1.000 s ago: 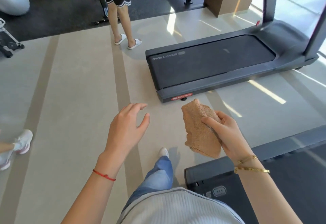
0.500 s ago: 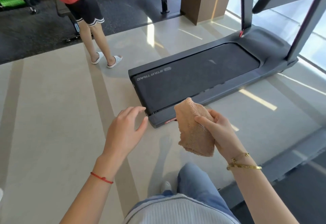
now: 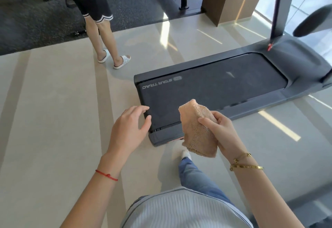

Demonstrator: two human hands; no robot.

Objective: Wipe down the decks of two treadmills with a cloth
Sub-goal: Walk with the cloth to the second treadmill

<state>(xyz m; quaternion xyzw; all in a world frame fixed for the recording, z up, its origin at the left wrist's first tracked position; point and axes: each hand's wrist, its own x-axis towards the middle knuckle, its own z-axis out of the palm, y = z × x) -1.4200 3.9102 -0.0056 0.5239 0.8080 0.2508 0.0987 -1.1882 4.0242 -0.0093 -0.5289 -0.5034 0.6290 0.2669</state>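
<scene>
On the far left there is pale floor with long stripes. A little further over, another person in a red top and white slippers stands near the back, well apart from the work.

Next comes the left hand. It holds nothing. Its fingers are spread and only a little bent, and it hangs in the air in front of the near corner of the treadmill. It looks ready to help, maybe to steady the body or reach for the edge.

Then comes the cloth. It is tan and fluffy and folded into a thick pad. A folded pad is easy to push flat across a big surface. The right hand grips it from the side, with the thumb across the front and the fingers curled behind. The cloth is up in the air, not yet touching anything.

Behind the hands lies the treadmill, long and dark, stretching away to the right. Its deck is bare and close, so wiping it is likely the next job. A white shoe steps toward it.
</scene>
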